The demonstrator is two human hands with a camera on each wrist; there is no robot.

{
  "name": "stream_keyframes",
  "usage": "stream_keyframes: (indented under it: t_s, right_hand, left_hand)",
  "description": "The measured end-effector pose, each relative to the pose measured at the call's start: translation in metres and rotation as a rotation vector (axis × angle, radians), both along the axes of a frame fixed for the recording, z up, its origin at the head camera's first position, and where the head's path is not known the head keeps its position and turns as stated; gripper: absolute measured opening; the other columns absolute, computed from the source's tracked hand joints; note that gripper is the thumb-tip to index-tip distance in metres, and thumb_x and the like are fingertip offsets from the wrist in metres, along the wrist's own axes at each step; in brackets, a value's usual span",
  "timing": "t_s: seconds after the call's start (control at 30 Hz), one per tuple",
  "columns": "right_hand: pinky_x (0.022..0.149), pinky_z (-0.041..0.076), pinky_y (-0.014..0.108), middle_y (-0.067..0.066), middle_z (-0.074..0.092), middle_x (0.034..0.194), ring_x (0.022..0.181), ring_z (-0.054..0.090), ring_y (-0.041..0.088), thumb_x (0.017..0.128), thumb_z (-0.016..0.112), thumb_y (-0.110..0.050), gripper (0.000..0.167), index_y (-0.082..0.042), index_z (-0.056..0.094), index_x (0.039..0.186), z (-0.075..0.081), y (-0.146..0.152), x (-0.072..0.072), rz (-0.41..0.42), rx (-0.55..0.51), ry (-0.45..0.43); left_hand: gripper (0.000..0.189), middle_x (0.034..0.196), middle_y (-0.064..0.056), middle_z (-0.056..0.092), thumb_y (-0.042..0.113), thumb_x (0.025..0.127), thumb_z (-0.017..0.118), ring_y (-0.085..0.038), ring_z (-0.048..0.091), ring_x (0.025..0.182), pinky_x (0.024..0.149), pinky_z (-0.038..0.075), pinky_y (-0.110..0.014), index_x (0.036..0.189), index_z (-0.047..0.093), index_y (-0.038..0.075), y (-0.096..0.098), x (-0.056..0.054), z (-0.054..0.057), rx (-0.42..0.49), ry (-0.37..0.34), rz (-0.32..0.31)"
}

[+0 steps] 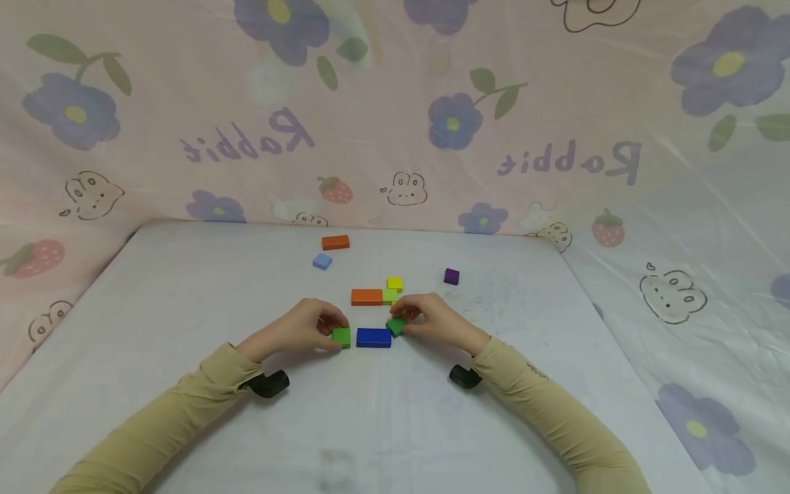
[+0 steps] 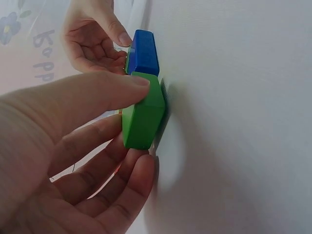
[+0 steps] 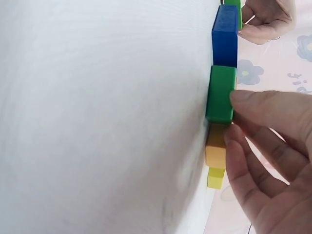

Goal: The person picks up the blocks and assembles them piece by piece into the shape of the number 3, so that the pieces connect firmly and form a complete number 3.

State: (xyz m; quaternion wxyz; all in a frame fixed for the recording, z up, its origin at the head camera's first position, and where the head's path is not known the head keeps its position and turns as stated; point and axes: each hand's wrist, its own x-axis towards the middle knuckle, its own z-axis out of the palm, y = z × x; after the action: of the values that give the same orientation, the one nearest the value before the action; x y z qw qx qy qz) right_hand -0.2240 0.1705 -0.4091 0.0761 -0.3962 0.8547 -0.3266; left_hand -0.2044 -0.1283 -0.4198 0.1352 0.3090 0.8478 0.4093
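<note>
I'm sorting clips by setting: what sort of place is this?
Perhaps a screened-off indoor play or recording area: a white tabletop, printed rabbit-and-flower sheeting behind and beside it, and small coloured blocks on it.

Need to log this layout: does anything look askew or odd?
The dark green block in the right hand sits askew, turned at an angle to the blue block. The Rabbit lettering behind reads mirror-reversed, and a grey smudge marks the white tabletop.
</note>
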Motion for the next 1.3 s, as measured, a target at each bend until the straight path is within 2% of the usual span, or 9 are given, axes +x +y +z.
stream_keyframes:
  t_s: [0.47,0.77,1.3]
  right_hand:
    - [0.082,0.051,0.032,0.006,0.067,0.106,0.091,0.061,0.019,0.082,0.072,0.003,0.031,0.000,0.064,0.111,0.0010,0.0000,0.0006,-0.010,0.009,-0.003]
    - [0.083,0.051,0.032,0.007,0.067,0.106,0.091,0.061,0.019,0.082,0.072,0.003,0.031,0.000,0.064,0.112,0.0010,-0.0002,0.0006,-0.012,0.019,-0.009]
    - [0.083,0.051,0.033,0.008,0.067,0.106,0.091,0.061,0.020,0.082,0.072,0.003,0.031,0.000,0.064,0.112,0.0026,-0.0003,0.0016,-0.008,0.013,-0.002]
  left_hand:
    - [0.034,0.095,0.004,0.066,0.013,0.073,0.083,-0.017,0.058,0.082,0.074,0.052,-0.027,0.104,0.069,0.009,0.0071,-0.0018,0.0010,-0.022,0.008,0.005]
    - [0.032,0.095,-0.001,0.066,0.010,0.074,0.083,-0.020,0.058,0.080,0.071,0.052,-0.026,0.102,0.069,0.005,0.0083,0.0004,0.0043,-0.004,0.010,-0.015]
    - [0.033,0.096,-0.001,0.066,0.010,0.074,0.083,-0.019,0.057,0.080,0.071,0.051,-0.026,0.103,0.069,0.004,0.0093,-0.0001,0.0058,-0.011,0.007,-0.017]
